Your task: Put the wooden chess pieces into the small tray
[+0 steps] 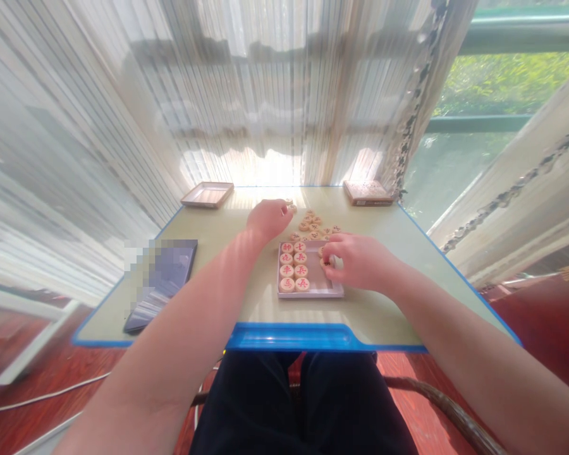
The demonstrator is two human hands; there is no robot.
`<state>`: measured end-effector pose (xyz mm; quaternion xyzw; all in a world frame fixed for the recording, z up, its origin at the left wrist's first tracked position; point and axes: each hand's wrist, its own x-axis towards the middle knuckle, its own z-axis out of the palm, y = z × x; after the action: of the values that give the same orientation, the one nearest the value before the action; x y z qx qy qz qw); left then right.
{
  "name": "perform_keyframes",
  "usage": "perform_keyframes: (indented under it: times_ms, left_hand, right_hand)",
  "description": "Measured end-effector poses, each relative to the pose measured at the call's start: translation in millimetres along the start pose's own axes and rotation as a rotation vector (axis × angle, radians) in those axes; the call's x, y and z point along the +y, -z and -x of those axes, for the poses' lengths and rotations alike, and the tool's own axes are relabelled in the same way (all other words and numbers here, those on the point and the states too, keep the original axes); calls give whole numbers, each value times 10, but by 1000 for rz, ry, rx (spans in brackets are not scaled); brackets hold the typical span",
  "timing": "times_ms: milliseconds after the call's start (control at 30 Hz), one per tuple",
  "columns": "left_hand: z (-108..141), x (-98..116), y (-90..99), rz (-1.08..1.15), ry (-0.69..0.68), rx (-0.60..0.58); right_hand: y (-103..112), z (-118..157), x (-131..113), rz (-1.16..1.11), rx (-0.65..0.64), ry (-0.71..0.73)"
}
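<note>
A shallow box (312, 294) stands near the table's front, with two columns of round pieces with red characters (301, 271) along its left side. My right hand (355, 259) reaches over the box's right side, its fingers closed on a round wooden piece (325, 263). Beyond the box lies a loose pile of round pieces (312, 221). My left hand (269, 217) is farther back, left of the pile, with its fingers curled beside a couple of pieces (291, 207); whether it holds one is hidden.
An open box lid (208, 194) lies at the back left corner and a closed flat box (368, 193) at the back right. A dark case (171, 268) lies at the table's left edge. Curtains (265, 95) hang right behind the table.
</note>
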<state>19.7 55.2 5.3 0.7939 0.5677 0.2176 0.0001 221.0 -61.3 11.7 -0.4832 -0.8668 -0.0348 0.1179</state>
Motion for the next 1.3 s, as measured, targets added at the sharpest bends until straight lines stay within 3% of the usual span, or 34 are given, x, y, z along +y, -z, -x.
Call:
perform_keyframes:
  times_ms: [167,367,567,667,900,1067,1300]
  left_hand:
    - [-21,-53,-18,-19,-6,-22]
    - [-66,-81,-84,136,-8,-131]
    - [-37,-46,7,297,117,-195]
    - [-23,-45,30,284,99,-265]
    - [-54,-52,-36,211,-12,-192]
    - [-38,-2,-44,508,56,-151]
    - [47,183,32,968,76,-341]
  right_hand:
    - [-7,-5,3,-1,6,4]
    - [7,-5,0,-13,-7,-10]
    - [62,13,-5,-73,25,-25]
    - [85,17,7,-97,33,-26]
    - [72,-15,78,-160,22,-75]
    - [30,-34,144,-148,90,-124]
    - [-39,-69,178,-203,225,-152]
